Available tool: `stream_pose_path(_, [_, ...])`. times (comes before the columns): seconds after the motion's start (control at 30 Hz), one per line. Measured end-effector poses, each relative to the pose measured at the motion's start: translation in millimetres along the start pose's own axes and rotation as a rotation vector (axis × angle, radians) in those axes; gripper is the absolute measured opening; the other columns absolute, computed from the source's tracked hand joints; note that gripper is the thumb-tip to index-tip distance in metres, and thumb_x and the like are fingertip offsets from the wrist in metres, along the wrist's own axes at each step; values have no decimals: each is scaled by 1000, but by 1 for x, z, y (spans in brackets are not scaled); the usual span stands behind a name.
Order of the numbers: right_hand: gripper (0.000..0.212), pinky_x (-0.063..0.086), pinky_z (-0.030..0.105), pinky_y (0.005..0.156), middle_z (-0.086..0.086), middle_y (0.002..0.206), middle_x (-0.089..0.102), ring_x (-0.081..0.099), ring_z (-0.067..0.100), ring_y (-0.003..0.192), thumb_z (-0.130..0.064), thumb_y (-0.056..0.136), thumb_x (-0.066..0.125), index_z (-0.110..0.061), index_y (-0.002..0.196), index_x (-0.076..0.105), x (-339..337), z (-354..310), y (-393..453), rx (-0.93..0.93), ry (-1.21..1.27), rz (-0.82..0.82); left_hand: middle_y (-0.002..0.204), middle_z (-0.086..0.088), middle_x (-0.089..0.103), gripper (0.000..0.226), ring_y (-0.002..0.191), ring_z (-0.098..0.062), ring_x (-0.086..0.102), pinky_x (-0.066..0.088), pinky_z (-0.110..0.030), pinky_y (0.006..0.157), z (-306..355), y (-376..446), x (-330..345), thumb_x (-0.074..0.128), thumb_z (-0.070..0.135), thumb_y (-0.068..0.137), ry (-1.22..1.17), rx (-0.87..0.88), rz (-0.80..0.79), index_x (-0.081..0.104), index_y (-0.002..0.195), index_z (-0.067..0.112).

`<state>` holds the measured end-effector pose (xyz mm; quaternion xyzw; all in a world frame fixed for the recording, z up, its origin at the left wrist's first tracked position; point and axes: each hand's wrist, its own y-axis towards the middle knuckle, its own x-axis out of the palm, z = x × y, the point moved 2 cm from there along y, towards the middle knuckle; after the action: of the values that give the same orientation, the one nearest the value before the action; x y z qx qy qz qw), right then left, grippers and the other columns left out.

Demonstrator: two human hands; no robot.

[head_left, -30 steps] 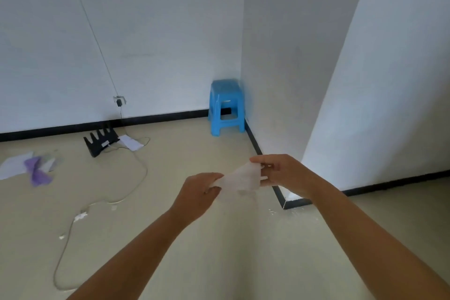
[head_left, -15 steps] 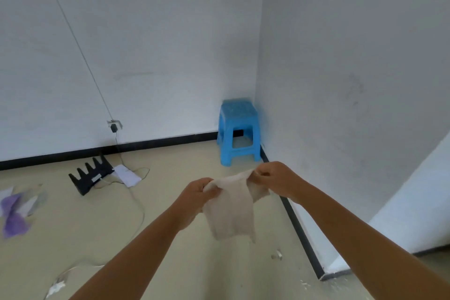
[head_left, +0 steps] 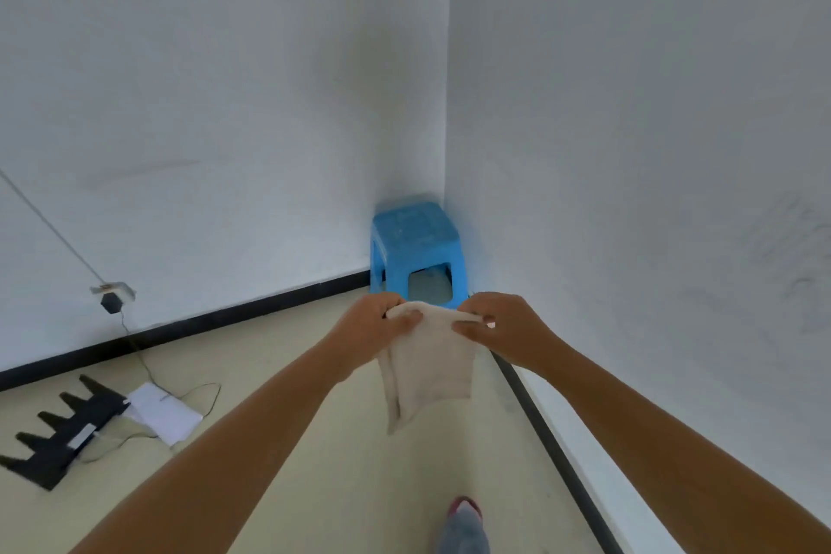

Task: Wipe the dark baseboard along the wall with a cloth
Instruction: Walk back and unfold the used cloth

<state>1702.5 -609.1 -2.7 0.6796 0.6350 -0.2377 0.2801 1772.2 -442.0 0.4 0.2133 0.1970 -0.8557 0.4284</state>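
I see my left hand (head_left: 375, 328) and right hand (head_left: 503, 326) bare, forearms unsleeved; below, a grey trouser leg (head_left: 463, 533) ends in a reddish shoe tip (head_left: 463, 505).

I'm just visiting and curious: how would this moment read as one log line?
left hand: grips cloth | right hand: grips cloth | cloth: hanging, off baseboard | wiping: not begun

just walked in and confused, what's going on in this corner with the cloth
A person holds a pale cloth up in front of them, the left hand and right hand each pinching its top edge so it hangs loose. It is not touching the dark baseboard along the right wall. A blue stool stands in the corner ahead.
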Motion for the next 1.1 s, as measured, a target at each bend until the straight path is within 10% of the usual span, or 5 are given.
stream_pose_path(0.27, [13, 36, 5, 59, -8, 73, 57, 50, 7, 69, -12, 88, 55, -7, 94, 66, -44, 56, 208, -2, 40, -55, 74, 14, 53, 16, 67, 1, 51, 40, -12, 63, -10, 180, -52, 57, 14, 86, 140, 117, 87, 50, 87, 29])
stream_pose_path(0.47, [49, 39, 2, 61, -17, 57, 49, 50, -7, 57, -8, 89, 53, -55, 99, 45, -59, 94, 335, 56, 210, -58, 88, 7, 63, 41, 76, 4, 60, 46, -5, 71, -28, 306, -96, 59, 0, 83, -209, 70, 110, 57, 92, 40])
stream_pose_path(0.73, [47, 45, 12, 83, -16, 91, 63, 58, 0, 88, 4, 89, 48, -40, 85, 63, -27, 190, 504, 282, 325, -156, 90, 1, 60, 32, 78, -9, 55, 48, -14, 72, -109, 504, -110, 63, 7, 81, -330, -122, -40, 62, 85, 39])
stream_pose_path(0.97, [36, 35, 12, 89, 7, 125, 54, 49, 11, 107, -9, 87, 58, -10, 123, 54, 36, 315, 612, 497, 200, -289, 117, -10, 59, 43, 109, -24, 54, 45, -34, 96, -199, 647, -68, 66, 2, 77, -210, -365, -101, 58, 116, 18])
stream_pose_path(1.1, [54, 26, 20, 102, 8, 138, 40, 38, 21, 126, -8, 85, 60, -11, 135, 40, 85, 394, 656, 549, 86, -436, 129, -5, 52, 54, 119, -19, 46, 29, -16, 92, -265, 712, -26, 62, 5, 77, -66, -478, -117, 50, 127, 21])
